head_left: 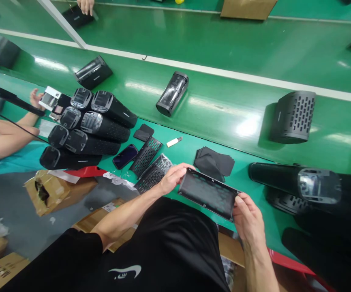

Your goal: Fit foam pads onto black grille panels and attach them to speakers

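Note:
Between my two hands is a black perforated panel, curved like a shallow trough, its inner side facing up with a dark sheet seemingly lying over the holes. My left hand grips its left end, and my right hand pinches its right end between thumb and fingers. Just beyond it, a loose pile of black sheets lies on the green bench. Left of my left hand are more perforated panels, one partly in clear plastic wrap. A phone and a small yellow-white tool rest nearby.
Stacked black speaker-like housings stand at left, beside a co-worker's hand. Single housings sit along the green conveyor. More housings are at right. Cardboard boxes are on the floor. Another person's hand shows at the top.

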`<state>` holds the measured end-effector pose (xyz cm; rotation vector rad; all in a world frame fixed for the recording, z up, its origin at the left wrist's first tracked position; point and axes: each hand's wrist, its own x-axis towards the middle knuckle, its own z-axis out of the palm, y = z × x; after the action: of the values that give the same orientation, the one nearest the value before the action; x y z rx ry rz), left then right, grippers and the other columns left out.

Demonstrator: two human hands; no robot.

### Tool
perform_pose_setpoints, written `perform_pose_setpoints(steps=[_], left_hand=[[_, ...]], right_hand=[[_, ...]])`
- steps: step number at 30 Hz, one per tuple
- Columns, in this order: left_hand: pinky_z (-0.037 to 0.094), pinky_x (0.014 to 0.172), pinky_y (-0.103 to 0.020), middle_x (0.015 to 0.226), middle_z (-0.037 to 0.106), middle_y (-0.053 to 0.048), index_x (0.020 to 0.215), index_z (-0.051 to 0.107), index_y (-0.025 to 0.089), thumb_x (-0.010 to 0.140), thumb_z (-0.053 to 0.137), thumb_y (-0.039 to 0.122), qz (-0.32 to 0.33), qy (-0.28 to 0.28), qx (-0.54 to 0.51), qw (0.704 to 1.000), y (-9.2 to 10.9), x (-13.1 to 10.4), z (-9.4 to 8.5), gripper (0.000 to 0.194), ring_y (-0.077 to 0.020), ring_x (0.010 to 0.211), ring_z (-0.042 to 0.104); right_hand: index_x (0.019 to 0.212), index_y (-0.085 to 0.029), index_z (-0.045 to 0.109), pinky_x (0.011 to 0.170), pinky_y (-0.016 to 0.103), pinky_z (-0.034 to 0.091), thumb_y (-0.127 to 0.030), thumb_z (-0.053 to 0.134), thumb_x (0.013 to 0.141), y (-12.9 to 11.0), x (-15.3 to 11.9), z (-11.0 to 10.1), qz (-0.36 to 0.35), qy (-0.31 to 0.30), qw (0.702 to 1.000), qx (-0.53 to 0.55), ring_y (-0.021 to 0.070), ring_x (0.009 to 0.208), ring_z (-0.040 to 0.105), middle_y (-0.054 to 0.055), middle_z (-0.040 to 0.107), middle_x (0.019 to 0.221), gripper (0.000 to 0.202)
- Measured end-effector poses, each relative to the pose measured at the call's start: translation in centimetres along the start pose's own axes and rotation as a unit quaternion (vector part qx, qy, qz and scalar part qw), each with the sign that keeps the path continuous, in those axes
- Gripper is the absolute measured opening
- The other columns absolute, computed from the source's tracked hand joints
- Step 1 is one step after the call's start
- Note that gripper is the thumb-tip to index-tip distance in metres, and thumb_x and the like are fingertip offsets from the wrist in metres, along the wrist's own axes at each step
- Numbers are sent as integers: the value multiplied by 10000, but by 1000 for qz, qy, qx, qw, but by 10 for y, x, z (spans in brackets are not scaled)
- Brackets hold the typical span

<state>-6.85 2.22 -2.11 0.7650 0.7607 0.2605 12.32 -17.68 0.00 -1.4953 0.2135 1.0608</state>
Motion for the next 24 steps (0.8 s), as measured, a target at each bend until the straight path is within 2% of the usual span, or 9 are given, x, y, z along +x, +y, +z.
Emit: perform_pose_setpoints(steps=[3, 6, 9, 13, 16, 18, 19, 22, 24], left_hand=[[497, 649, -277, 927, 698, -43, 1069, 712, 168, 874, 671, 659, -47, 18, -82, 995, 0, 3, 0, 530, -154, 679, 616], [524, 676, -286, 831, 709, -47, 978, 701, 159, 888, 590, 753, -107, -4, -156, 982, 1, 11, -6, 611, -170, 676, 649], [540, 672, -300, 800, 735, -86, 912, 708, 132, 888, 495, 830, -207, -58, -185, 959, 3, 24, -9, 730, -206, 700, 690], [527, 630, -303, 809, 751, -114, 968, 739, 75, 1008, 352, 735, -370, -123, -162, 907, 9, 38, 1, 766, -195, 634, 688], [522, 603, -372, 907, 756, -149, 1144, 730, 49, 969, 357, 797, -447, -241, -148, 849, 23, 37, 13, 854, -246, 654, 717], [522, 583, -430, 1002, 752, -177, 1246, 704, 57, 918, 377, 847, -452, -304, -155, 824, 34, 31, 17, 916, -297, 677, 735], [523, 569, -444, 1023, 748, -183, 1275, 696, 63, 909, 384, 848, -436, -313, -168, 827, 39, 28, 17, 921, -307, 668, 735], [528, 513, -452, 1019, 741, -211, 1291, 698, 56, 897, 393, 824, -379, -278, -209, 857, 50, 22, 9, 916, -302, 596, 703], [520, 480, -442, 1048, 739, -237, 1305, 693, 56, 887, 377, 826, -332, -249, -236, 879, 53, 20, 1, 931, -298, 570, 688]], right_hand=[[908, -228, 687, 429, 181, 366, -511, 961, 623, -2, 1, 4, 13, 11, 1000, -13, 68, 456, 408, -75, 517, 599, 486], [930, -225, 721, 456, 185, 415, -493, 981, 581, -6, 4, 9, 31, 15, 999, -7, 73, 473, 457, -60, 579, 624, 511], [939, -229, 753, 524, 208, 493, -466, 1002, 540, -13, 8, 15, 50, 7, 999, -13, 105, 549, 569, -17, 688, 730, 527], [931, -231, 765, 518, 262, 515, -483, 993, 554, -25, 16, 30, 60, -67, 995, -53, 151, 556, 610, 18, 728, 773, 507], [939, -224, 761, 508, 272, 505, -505, 978, 589, -34, 24, 45, 63, -124, 987, -82, 159, 546, 610, 23, 725, 758, 498], [964, -216, 761, 517, 274, 509, -529, 960, 627, -41, 33, 55, 68, -165, 978, -108, 172, 581, 632, 34, 730, 773, 501], [996, -210, 762, 538, 283, 524, -545, 944, 653, -46, 40, 60, 72, -190, 972, -119, 184, 620, 652, 46, 738, 806, 513], [1075, -177, 752, 601, 297, 564, -596, 907, 688, -60, 80, 81, 63, -235, 959, -148, 190, 707, 676, 83, 750, 903, 591], [1016, -167, 734, 587, 269, 562, -625, 915, 626, -68, 121, 104, 24, -191, 965, -179, 163, 679, 660, 68, 733, 865, 628]])
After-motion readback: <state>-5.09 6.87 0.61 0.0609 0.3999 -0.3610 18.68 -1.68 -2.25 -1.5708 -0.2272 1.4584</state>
